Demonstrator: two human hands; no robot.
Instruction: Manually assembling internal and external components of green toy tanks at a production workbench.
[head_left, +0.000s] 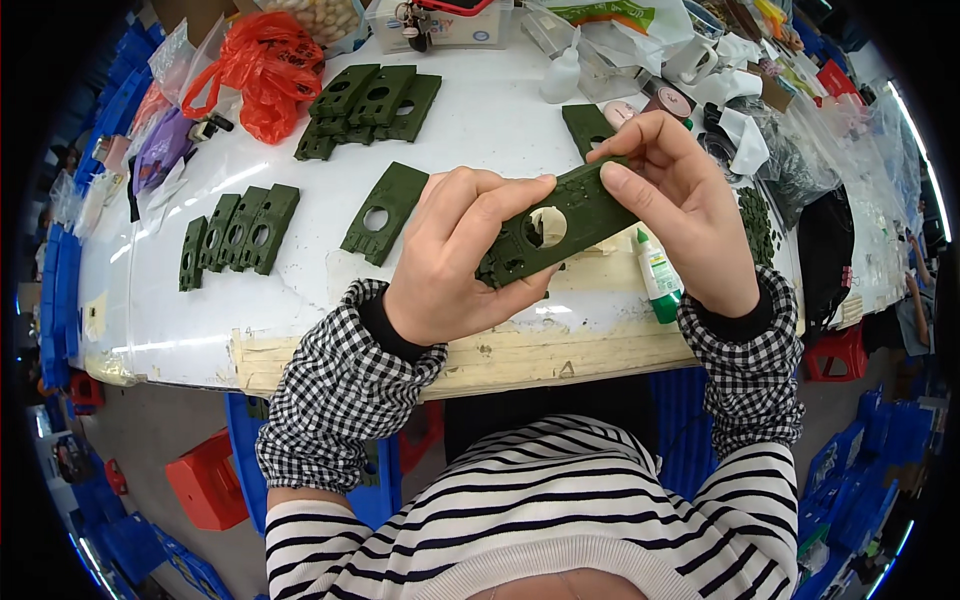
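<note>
Above the table's near edge I hold a dark green plastic model tank hull part (577, 213) with a round hole, tilted up to the right. My left hand (462, 250) is closed around its left end, fingertips on the top edge and thumb below. My right hand (680, 200) pinches its upper right corner between thumb and fingers; whether a smaller piece is also between them I cannot tell. Just left of my left hand lies a similar green hull part (386, 213). Below my right hand lies a green and white glue bottle (658, 277). Another green part (583, 128) shows partly behind my hands.
A stack of green hull parts (375, 100) lies at the back, and a row of several (240, 232) at left. Small green pieces (757, 225) are heaped at right. A red plastic bag (262, 75), a white squeeze bottle (562, 75) and clear bags (790, 150) crowd the far side.
</note>
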